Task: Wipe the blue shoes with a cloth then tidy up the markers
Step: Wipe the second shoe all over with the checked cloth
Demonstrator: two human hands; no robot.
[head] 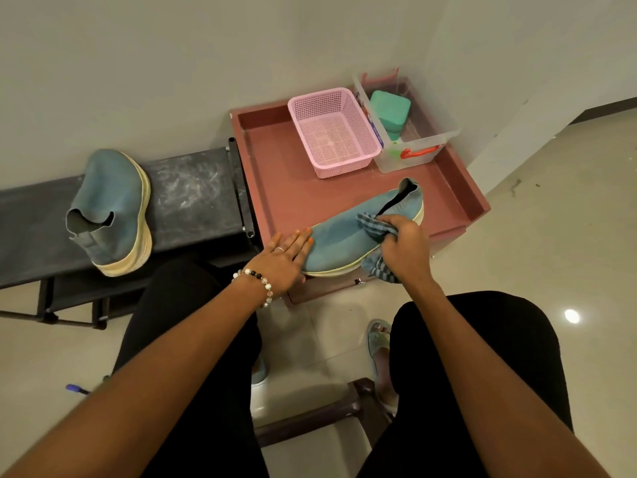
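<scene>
- A blue shoe (344, 236) is lying on its side at the near edge of the reddish tray table (275, 160).
- The right hand (401, 244) is gripping a striped cloth (374, 226), bunched against the shoe's upper.
- The left hand (281, 258) is lying flat with straight fingers, pressing on the toe.
- The second blue shoe (110, 212) is sitting on the dark bench (193, 194).
- A purple marker (76, 389) is lying on the floor.
- A pink basket (332, 131) and a clear box (413, 125) are standing on the tray.

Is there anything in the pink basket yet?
No, the pink basket on the tray shows only its bare mesh bottom.
</scene>
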